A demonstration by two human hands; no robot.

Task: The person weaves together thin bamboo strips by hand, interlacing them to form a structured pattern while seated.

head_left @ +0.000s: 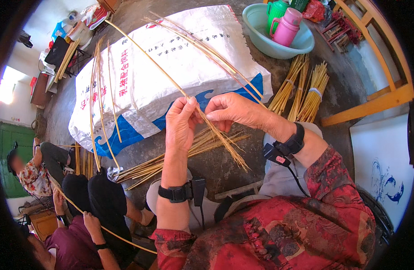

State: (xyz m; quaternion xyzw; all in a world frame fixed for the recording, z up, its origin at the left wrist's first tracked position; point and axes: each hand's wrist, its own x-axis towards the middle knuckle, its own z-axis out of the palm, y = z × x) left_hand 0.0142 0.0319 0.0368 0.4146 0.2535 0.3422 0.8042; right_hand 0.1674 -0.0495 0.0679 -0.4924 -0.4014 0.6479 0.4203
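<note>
A long, pale dried stalk [146, 53] slants from the far left toward me, ending in a bushy tasselled head [234, 156]. My left hand [180, 119] pinches it between thumb and fingers, just above the tassel. Bent fingers of my right hand [238, 110] close around the upper part of the tassel, right beside the left hand. Beneath my hands, a bundle of similar stalks [146, 168] lies low over the floor. Several loose stalks [207, 48] rest on a white woven sack [189, 67] with blue wave print, spread out in front of me.
Tied stalk bundles [314, 92] stand at the right, by a pale blue basin [256, 33] holding a pink thermos [286, 27] and a green one. A wooden frame [369, 105] borders the right side. At lower left, a co-worker [76, 238] holds a long stalk; another person [34, 173] sits beyond.
</note>
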